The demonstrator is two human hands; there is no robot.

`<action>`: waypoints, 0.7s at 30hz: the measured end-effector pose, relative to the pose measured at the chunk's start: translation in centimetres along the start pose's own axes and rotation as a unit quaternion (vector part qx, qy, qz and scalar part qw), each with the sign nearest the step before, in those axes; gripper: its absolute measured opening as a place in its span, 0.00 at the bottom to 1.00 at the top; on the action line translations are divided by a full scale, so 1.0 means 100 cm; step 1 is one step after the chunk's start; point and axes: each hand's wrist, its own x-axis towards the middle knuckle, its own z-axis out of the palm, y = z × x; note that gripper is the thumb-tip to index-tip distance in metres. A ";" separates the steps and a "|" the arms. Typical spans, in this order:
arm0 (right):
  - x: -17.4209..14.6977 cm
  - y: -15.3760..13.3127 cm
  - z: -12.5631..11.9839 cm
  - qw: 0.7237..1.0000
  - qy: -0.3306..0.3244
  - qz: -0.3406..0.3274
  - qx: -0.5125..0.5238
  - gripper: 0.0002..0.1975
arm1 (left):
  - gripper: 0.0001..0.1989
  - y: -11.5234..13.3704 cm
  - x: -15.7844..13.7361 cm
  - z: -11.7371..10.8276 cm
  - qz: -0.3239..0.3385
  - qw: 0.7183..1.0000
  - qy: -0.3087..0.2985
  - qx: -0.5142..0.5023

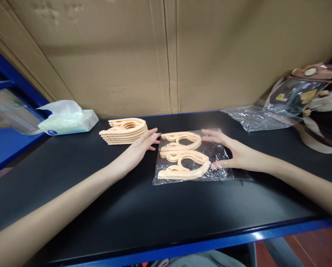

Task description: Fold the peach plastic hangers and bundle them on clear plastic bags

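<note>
Left hand: The left hand (139, 150) is spreading its fingers loosely, gripping nothing, between the stack and the bag; whether the fingertips are touching the film is not showing clearly.
Right hand: The right hand (236, 154) is resting on the bag's right part, thumb and fingers standing well apart.
Clear bag: The clear bag (224, 173) is lying flat on the bench (155, 218), in front of the person; glare and creases are blurring its edges.
Bagged hangers: The peach hangers (179, 174) are lying inside the bag, overlapping, so their number is hard to make out.
Stack: More hangers are sitting in a stack (121, 137) behind the left hand, which is hiding its near right corner.
Tissue pack: The tissue pack (71, 121) is standing near the back left.
Purse: A see-through purse (286, 96) is leaning at the right, its far parts fading into shadow.
Grey cloth: A grey cloth (199, 260) is running out of view below.
</note>
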 end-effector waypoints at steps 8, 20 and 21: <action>-0.001 -0.003 -0.002 0.999 0.028 0.027 0.016 0.43 | 0.37 -0.008 -0.001 0.002 0.021 1.000 0.007 -0.003; 0.002 0.002 0.000 0.999 0.032 0.020 0.025 0.44 | 0.34 0.001 -0.003 0.006 0.017 0.999 0.023 0.017; 0.002 0.001 0.000 0.999 0.033 0.021 0.025 0.44 | 0.33 0.001 -0.003 0.007 0.016 0.999 0.024 0.021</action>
